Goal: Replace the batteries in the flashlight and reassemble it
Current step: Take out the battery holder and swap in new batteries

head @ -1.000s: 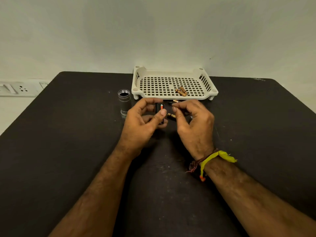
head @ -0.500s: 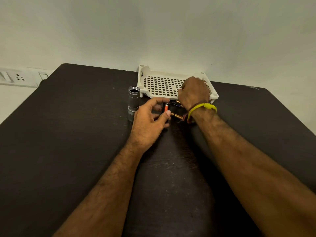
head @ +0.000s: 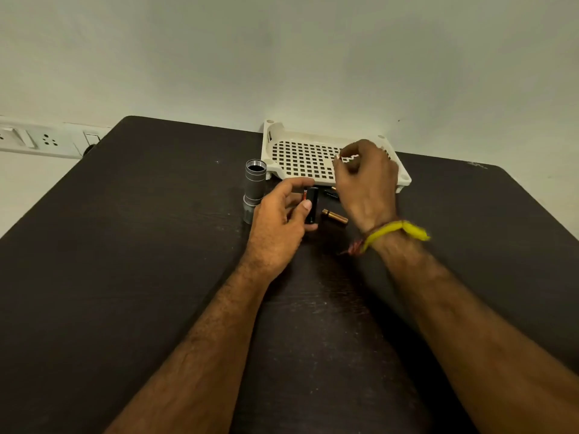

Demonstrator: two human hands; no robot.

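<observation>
- Left hand (head: 279,223) grips black battery holder (head: 312,202).
- Right hand (head: 365,183), fingers curled over tray (head: 300,158); grasp cannot be told.
- Loose battery (head: 334,217) between hands.

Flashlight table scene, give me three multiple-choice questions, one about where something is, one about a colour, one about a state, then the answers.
1. Where does the flashlight body stand?
A. inside the tray
B. on the table, beside the tray's left front corner
C. in the right hand

2. What colour is the band on the right wrist?
A. yellow
B. blue
C. white

3. What is the left hand doing?
A. lying flat on the table
B. gripping the tray
C. holding a black battery holder

Answers:
1 B: it stands upright on the dark table, just left of the white tray.
2 A: the band is bright yellow.
3 C: thumb and fingers are curled round the black holder, while the right hand is over the tray.
</observation>
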